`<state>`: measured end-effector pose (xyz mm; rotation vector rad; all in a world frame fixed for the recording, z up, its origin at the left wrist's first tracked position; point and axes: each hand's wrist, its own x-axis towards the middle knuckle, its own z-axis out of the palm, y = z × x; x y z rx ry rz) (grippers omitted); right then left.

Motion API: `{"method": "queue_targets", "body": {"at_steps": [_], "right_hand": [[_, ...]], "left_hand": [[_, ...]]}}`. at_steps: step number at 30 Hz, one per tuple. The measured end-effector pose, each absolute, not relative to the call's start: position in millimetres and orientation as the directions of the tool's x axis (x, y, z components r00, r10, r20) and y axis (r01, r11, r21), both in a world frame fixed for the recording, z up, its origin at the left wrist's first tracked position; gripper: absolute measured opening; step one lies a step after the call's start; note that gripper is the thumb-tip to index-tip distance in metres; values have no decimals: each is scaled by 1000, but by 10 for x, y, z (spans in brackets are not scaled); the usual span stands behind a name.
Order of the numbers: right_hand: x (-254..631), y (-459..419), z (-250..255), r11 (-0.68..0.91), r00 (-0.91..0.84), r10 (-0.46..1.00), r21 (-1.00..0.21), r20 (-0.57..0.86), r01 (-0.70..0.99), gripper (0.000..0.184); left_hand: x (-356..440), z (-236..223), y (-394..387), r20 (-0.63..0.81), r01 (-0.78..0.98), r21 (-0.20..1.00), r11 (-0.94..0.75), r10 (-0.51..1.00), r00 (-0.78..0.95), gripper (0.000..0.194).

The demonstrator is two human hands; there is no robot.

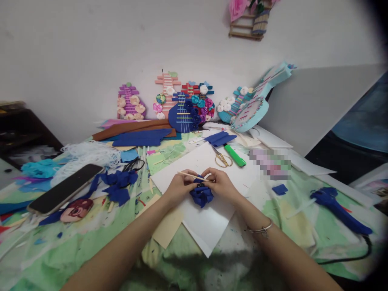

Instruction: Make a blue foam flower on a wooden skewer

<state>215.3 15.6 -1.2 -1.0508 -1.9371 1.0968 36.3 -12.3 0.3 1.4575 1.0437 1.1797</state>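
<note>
My left hand (182, 186) and my right hand (220, 184) meet over the middle of the table, fingers closed on a dark blue crepe-paper flower (202, 197) with ruffled petals. A thin wooden stick (189, 175) runs across the top of the flower between my fingers; which hand grips it I cannot tell. Under my hands lies a white sheet (206, 236). Just beyond them rest gold-handled scissors (223, 160), a green utility knife (235, 155) and a folded piece of blue crepe paper (220, 138).
To the left are a phone (66, 188), blue paper scraps (118, 188) and white stringy strands (87, 157). A blue glue gun (341, 212) with a cord lies right. Decorated instrument-shaped crafts (182, 115) lean against the wall. A tan card (168, 228) sits by my left forearm.
</note>
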Motion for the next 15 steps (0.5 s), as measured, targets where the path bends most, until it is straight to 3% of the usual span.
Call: {"method": "queue_targets", "body": {"at_steps": [10, 15], "right_hand": [[2191, 31, -10, 279, -397, 907, -909, 144, 309, 19], [2176, 40, -23, 330, -419, 889, -893, 186, 306, 14]], "left_hand": [[363, -7, -130, 103, 14, 994, -108, 974, 204, 17], [362, 28, -114, 120, -21, 993, -118, 973, 197, 13]]}}
